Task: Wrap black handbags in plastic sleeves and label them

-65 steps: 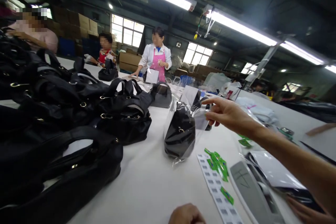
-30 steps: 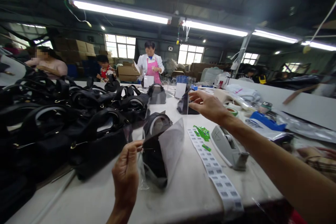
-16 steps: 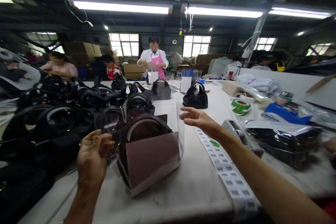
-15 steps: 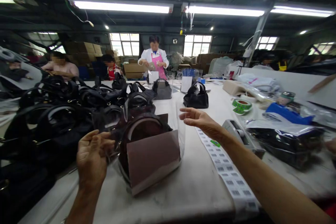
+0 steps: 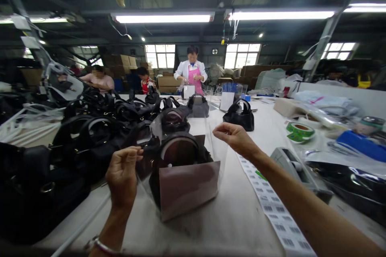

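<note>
The left hand (image 5: 123, 174) pinches one edge of a clear plastic bag (image 5: 215, 150) and the right hand (image 5: 237, 138) pinches the opposite edge, both arms raised and stretched forward. Inside the bag, a black handbag (image 5: 181, 154) with a brown card (image 5: 188, 186) stands upright on the bench (image 5: 211, 225). A heap of black handbags (image 5: 90, 128) lies to the left.
</note>
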{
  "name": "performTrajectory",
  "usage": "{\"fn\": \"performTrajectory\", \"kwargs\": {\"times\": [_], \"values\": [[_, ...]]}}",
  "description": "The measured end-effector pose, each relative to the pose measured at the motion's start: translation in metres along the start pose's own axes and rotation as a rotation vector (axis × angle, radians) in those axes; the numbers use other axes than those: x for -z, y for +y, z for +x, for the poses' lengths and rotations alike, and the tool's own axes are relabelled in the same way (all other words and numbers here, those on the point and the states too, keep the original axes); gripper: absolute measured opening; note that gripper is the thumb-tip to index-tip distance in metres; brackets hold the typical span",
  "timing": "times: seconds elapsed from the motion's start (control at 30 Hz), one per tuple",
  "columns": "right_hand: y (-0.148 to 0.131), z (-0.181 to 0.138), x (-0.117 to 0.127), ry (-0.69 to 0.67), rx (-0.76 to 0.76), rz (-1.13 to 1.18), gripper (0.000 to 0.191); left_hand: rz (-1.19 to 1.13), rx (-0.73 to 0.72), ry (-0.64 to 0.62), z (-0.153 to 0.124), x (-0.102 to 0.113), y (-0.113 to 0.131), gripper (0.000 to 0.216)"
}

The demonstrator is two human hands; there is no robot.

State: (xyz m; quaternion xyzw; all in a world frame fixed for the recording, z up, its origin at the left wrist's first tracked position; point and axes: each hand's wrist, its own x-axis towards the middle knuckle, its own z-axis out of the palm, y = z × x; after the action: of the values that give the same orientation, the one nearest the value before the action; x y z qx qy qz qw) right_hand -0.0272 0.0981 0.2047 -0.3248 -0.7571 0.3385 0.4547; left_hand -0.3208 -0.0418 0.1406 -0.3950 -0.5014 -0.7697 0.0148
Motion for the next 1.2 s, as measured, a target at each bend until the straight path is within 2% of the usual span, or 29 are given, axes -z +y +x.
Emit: {"fn": "performTrajectory", "kwargs": {"times": [0.1, 0.23, 0.33, 0.43, 0.53, 0.63, 0.7, 0.8, 0.83, 0.87, 0.93, 1.0, 1.03, 1.13, 1.2], "values": [[0.003, 0.004, 0.006, 0.143, -0.051, -0.029, 0.024, 0.021, 0.03, 0.003, 0.006, 0.005, -0.002, 0.026], [-0.002, 0.014, 0.015, 0.252, -0.2, 0.225, 0.023, -0.055, 0.032, 0.031, 0.013, 0.008, 0.0, 0.025], [-0.007, 0.025, 0.014, 0.337, -0.326, 0.382, 0.017, -0.098, -0.017, 0.001, 0.006, 0.007, 0.018, 0.02], [-0.002, 0.042, 0.009, 0.393, -0.38, 0.432, 0.017, -0.162, -0.059, -0.154, -0.016, 0.004, 0.049, 0.014], [0.007, 0.061, -0.003, 0.424, -0.365, 0.448, 0.022, -0.247, -0.11, -0.45, -0.051, -0.009, 0.082, 0.014], [0.005, 0.075, -0.024, 0.36, -0.323, 0.468, 0.028, -0.362, -0.283, -0.742, -0.091, -0.042, 0.1, 0.011], [-0.006, 0.078, -0.04, 0.228, -0.305, 0.476, 0.028, -0.481, -0.386, -0.744, -0.114, -0.071, 0.101, 0.01], [-0.029, 0.072, -0.051, -0.049, -0.309, 0.47, 0.022, -0.531, -0.288, -0.744, -0.137, -0.103, 0.097, 0.005], [-0.037, 0.068, -0.048, -0.139, -0.306, 0.459, 0.023, -0.538, -0.251, -0.766, -0.14, -0.107, 0.096, 0.001], [-0.043, 0.064, -0.04, -0.203, -0.295, 0.442, 0.027, -0.552, -0.244, -0.798, -0.14, -0.107, 0.097, 0.008], [-0.05, 0.053, -0.012, -0.203, -0.257, 0.393, 0.035, -0.581, -0.287, -0.888, -0.13, -0.095, 0.098, 0.022], [-0.046, 0.036, 0.028, 0.002, -0.227, 0.331, 0.038, -0.576, -0.328, -0.903, -0.109, -0.078, 0.095, 0.024], [-0.04, 0.022, 0.049, 0.133, -0.222, 0.299, 0.038, -0.535, -0.279, -0.846, -0.095, -0.07, 0.089, 0.021], [-0.007, -0.045, 0.094, 0.44, -0.253, 0.178, 0.04, -0.335, 0.017, -0.612, -0.047, -0.064, 0.05, 0.015], [0.02, -0.106, 0.098, 0.439, -0.382, 0.067, 0.055, -0.265, 0.201, -0.567, -0.017, -0.077, 0.012, 0.026]]}}
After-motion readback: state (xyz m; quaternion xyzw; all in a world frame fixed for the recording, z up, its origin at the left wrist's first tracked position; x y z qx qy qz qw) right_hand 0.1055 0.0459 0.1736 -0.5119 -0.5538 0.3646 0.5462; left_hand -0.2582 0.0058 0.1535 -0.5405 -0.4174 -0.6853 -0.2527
